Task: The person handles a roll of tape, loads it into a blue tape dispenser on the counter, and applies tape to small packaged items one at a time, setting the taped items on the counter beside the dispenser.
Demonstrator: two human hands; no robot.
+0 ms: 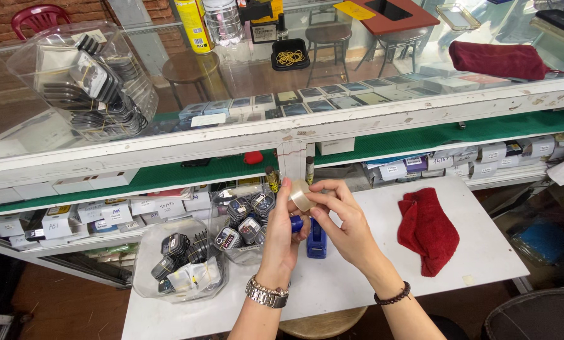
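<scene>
Both hands are raised above a white table (370,277). Together they hold a small roll of clear tape (301,195) at the fingertips. My left hand (282,236), with a metal watch on its wrist, grips the roll from the left and also has a small blue object (296,223) tucked in its palm. My right hand (345,223), with a dark bead bracelet on the wrist, pinches the roll from the right. A blue tape dispenser (316,242) stands on the table just below the hands.
A folded red cloth (427,230) lies on the table to the right. Clear plastic tubs (181,264) of small packaged items sit at the left. Behind is a glass display counter (307,104) with shelves of labelled white boxes (105,214). A wooden stool (323,324) is below.
</scene>
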